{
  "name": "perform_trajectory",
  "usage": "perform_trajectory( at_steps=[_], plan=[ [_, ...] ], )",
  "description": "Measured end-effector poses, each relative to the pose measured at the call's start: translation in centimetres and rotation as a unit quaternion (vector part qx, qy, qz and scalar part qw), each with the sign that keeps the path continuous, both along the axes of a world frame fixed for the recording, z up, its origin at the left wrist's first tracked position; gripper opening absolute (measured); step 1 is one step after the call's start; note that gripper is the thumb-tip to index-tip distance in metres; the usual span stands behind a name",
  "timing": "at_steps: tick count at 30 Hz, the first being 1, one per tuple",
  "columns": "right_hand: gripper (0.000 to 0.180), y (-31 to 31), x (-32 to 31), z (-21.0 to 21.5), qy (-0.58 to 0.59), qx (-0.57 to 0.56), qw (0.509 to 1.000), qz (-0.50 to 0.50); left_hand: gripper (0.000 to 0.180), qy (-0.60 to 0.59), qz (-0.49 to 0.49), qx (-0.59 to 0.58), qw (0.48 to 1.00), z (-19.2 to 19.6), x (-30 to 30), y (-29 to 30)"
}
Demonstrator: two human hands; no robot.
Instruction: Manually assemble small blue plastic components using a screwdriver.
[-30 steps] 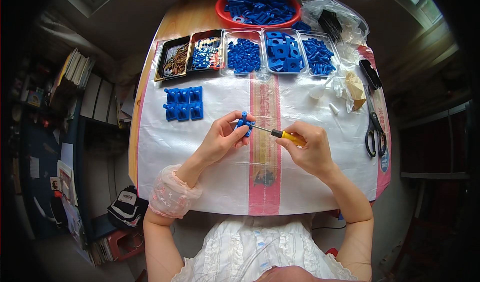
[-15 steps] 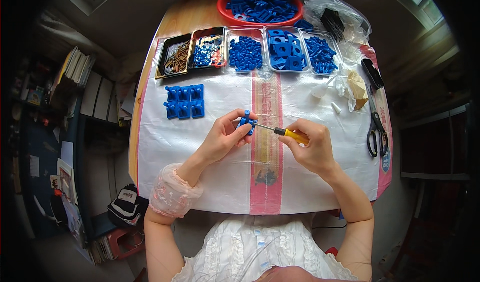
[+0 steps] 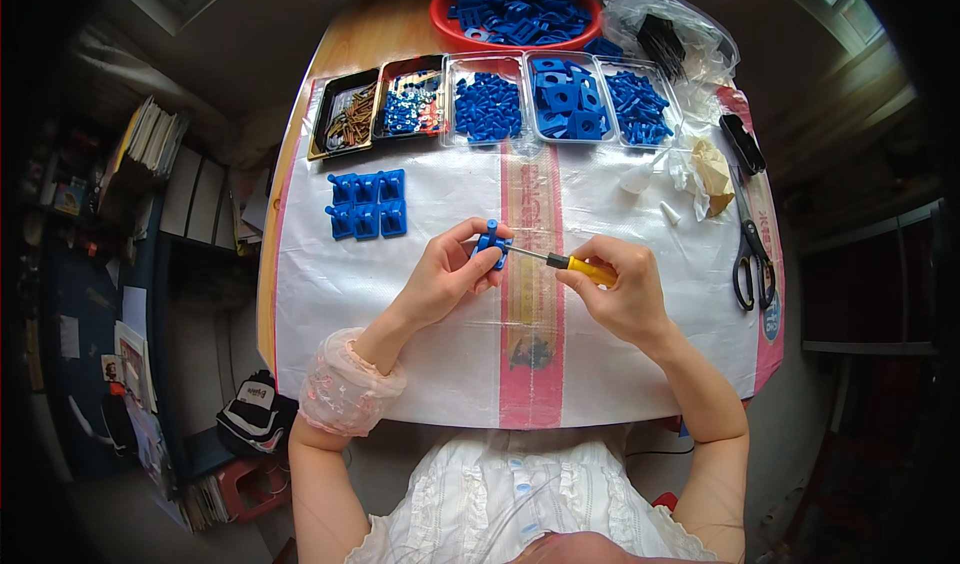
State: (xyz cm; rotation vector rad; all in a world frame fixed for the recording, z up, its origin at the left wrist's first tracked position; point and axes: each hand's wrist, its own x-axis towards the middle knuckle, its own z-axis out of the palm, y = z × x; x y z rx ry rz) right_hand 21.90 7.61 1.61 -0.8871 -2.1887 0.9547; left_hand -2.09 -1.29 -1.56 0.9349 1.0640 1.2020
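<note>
Over the middle of the table, my left hand (image 3: 452,272) pinches a small blue plastic assembly (image 3: 491,239) between thumb and fingers. A round knob sticks up from its top. My right hand (image 3: 622,282) is closed around the yellow handle of a screwdriver (image 3: 588,269) with a black collar. Its metal shaft points left, and the tip meets the right side of the blue assembly. Any screw at the tip is too small to make out. Several similar blue assemblies (image 3: 367,204) stand in two rows to the left of my hands.
Along the back stand trays of brass-coloured screws (image 3: 352,119), small metal and blue pieces (image 3: 412,104), and blue plastic parts (image 3: 488,104). Behind them is a red basin (image 3: 440,19). Black scissors (image 3: 750,264), a white nozzle (image 3: 670,213) and crumpled brown paper (image 3: 713,177) lie at the right.
Both hands keep the same hold on the blue assembly and screwdriver. The whole view has shifted very slightly; nothing else visibly differs.
</note>
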Motion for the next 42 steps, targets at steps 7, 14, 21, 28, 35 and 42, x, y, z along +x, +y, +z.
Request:
perform_trajectory(
  at_steps=[7, 14, 21, 28, 35, 42],
  plan=[
    [0.018, 0.0, -0.1, -0.3, 0.022, 0.083, 0.996, 0.012, 0.029, -0.033, 0.001, 0.004, 0.999, -0.2, -0.1, 0.1],
    [0.018, -0.3, -0.1, -0.2, -0.017, 0.234, 0.972, 0.012, 0.026, -0.071, -0.021, 0.009, 0.997, -0.6, -0.7, 0.1],
    [0.018, -0.1, -0.1, -0.1, -0.013, 0.226, 0.974, 0.02, 0.026, -0.062, -0.016, 0.011, 0.998, -0.6, -0.6, 0.1],
    [0.021, -0.2, -0.4, -0.8, -0.086, 0.209, 0.974, 0.0, 0.027, -0.025, 0.059, 0.009, 0.998, -1.1, 0.9, 0.3],
    [0.023, 0.3, 0.1, -0.1, -0.124, 0.238, 0.963, 0.009, 0.028, -0.053, 0.074, 0.012, 0.996, -0.9, 0.9, 0.1],
    [0.032, -1.7, -0.4, 0.3, 0.098, 0.217, 0.965, 0.112, 0.04, -0.009, 0.127, 0.051, 0.991, -2.4, 1.1, 0.6]
  ],
)
